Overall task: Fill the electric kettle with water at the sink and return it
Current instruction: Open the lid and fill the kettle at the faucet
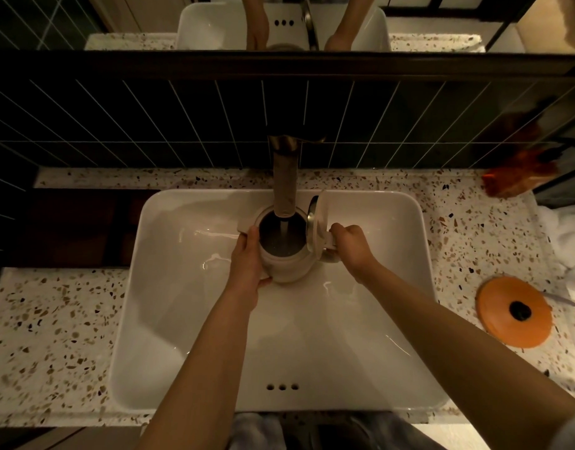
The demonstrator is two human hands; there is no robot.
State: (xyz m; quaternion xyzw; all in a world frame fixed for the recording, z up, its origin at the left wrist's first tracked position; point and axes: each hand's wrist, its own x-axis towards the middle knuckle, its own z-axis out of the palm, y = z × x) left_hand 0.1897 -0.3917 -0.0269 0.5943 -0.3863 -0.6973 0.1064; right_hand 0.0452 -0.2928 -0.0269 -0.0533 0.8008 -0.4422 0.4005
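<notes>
A white electric kettle (287, 266) is held inside the white sink basin (188, 319), directly under the metal faucet spout (284, 186). Its lid (317, 222) stands flipped open on the right side. A thin stream of water falls from the spout into the kettle's dark opening. My left hand (247, 264) wraps the kettle's left side and bottom. My right hand (349, 246) grips the handle on the right.
An orange round kettle base (515, 311) with a dark centre sits on the speckled countertop (52, 326) right of the sink. White cloth lies at the far right edge. Dark tiles and a mirror rise behind the faucet. An orange-brown object rests at the back right.
</notes>
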